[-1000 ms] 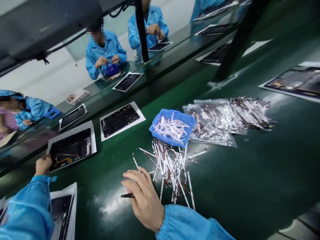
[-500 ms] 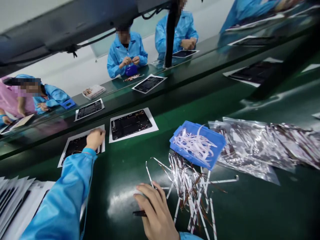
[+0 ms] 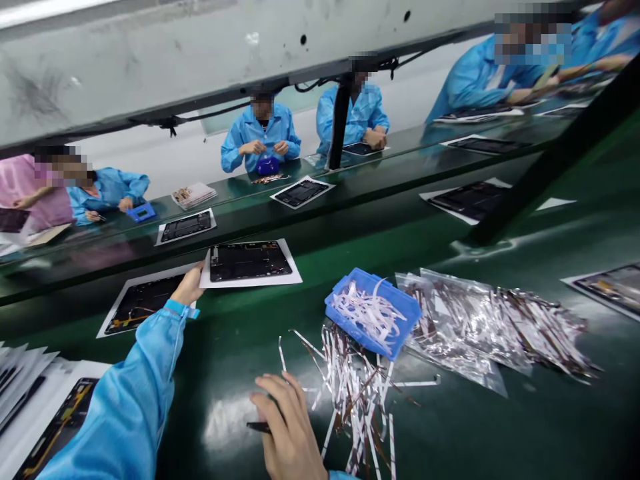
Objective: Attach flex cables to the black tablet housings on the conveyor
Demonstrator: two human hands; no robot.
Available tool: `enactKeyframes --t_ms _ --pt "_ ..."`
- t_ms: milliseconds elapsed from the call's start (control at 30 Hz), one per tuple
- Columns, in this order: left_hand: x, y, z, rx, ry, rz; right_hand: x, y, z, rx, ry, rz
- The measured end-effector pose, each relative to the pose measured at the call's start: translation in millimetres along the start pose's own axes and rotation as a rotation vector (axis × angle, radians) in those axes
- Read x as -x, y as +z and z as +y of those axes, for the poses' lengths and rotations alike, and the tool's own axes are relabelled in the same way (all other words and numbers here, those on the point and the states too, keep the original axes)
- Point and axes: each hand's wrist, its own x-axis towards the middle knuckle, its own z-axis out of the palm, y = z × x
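Observation:
My left hand [image 3: 189, 285] is closed on the left edge of a white sheet [image 3: 295, 270], on which a black tablet housing [image 3: 250, 261] lies. Under that wrist, a second black tablet housing [image 3: 145, 300] with orange flex strips rests on its own sheet. My right hand [image 3: 290, 427] hovers low over the green bench with its fingers curled. A slim black tool [image 3: 259, 427] sticks out from it; its kind cannot be made out. Just right of this hand lies a loose pile of silvery-brown flex cables [image 3: 357, 393].
A blue tray [image 3: 403, 310] holds white strips beside clear bags [image 3: 465, 327] of flex cables. Sheets with housings are stacked at the lower left [image 3: 30, 393]. A dark slanted post [image 3: 545, 167] stands at right. Co-workers in blue [image 3: 260, 137] sit across the bench.
My left hand has moved from the left housing to the neighbouring sheet and taken its edge; that sheet has shifted left. My right hand still has the black tool. The view has tilted up.

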Motion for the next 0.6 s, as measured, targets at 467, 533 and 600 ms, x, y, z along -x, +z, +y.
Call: enactKeyframes --t_ms 467,533,600 --pt "250 -57.1 -22 0.162 -0.051 -0.027 -8 -11 -5 -0.238 0.101 0.087" --pt "309 -63.7 -59 0.204 -0.054 0.027 -13 -16 -8 -0.271 0.115 0.101" --pt "357 -60.0 -100 0.266 -0.065 0.095 -18 -25 -12 -0.290 0.135 0.100"
